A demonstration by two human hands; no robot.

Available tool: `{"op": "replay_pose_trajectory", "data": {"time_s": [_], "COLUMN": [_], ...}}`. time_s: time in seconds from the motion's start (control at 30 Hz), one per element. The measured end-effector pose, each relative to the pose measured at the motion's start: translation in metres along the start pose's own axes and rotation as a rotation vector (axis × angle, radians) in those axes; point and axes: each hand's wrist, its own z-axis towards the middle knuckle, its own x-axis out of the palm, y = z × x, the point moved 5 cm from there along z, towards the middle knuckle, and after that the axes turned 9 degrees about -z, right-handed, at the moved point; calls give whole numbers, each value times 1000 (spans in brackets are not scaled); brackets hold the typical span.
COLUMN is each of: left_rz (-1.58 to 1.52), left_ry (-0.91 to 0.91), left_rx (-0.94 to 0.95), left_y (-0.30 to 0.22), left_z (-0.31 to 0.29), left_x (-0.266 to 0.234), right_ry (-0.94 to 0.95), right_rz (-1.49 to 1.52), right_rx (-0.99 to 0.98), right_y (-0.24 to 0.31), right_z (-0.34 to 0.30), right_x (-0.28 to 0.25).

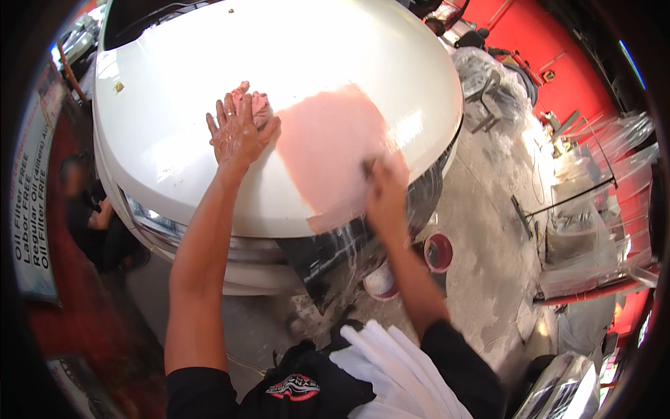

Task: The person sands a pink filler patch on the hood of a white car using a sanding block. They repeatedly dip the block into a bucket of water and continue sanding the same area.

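A white car hood (293, 42) fills the upper middle, with a large pink patch of filler (335, 140) on its right front part. My left hand (237, 136) lies on the hood left of the patch, fingers spread. Against its index finger and thumb sits a crumpled pink cloth (259, 108). Over the right part of the patch, my right hand (385, 199) is closed on a small dark pad (368, 166). That hand is smeared by motion, and the pad's exact kind is unclear.
Dark sheeting (328, 255) with whitish streaks hangs below the hood's front edge. Two buckets, one dark red (438, 253) and one with whitish contents (380, 281), stand on the concrete floor. A person (98, 216) crouches at left. Plastic-wrapped parts (586, 237) stand at right.
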Motion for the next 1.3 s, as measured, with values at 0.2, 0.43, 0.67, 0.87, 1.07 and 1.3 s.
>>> {"op": "replay_pose_trajectory", "data": {"time_s": [0.2, 0.43, 0.67, 0.87, 1.07, 1.3], "left_rz": [-25, -26, 20, 20, -61, -80], "left_ry": [-70, -73, -105, -106, -153, -165], "left_rx": [23, 25, 74, 31, 80, 50], "left_y": [-3, 1, -10, 15, -14, 18], "left_z": [3, 2, 9, 1, 7, -1], "left_x": [10, 1, 12, 10, 15, 10], "right_ry": [-74, -145, -15, -49, 51, 64], "right_rz": [-214, -138, -196, -231, -223, -239], "right_rx": [-117, -283, -209, -439, -261, -506], "right_y": [7, 65, 30, 99, 75, 115], "right_z": [58, -56, 94, -61, 155, 2], "right_x": [9, 12, -4, 21, 16, 53]}}
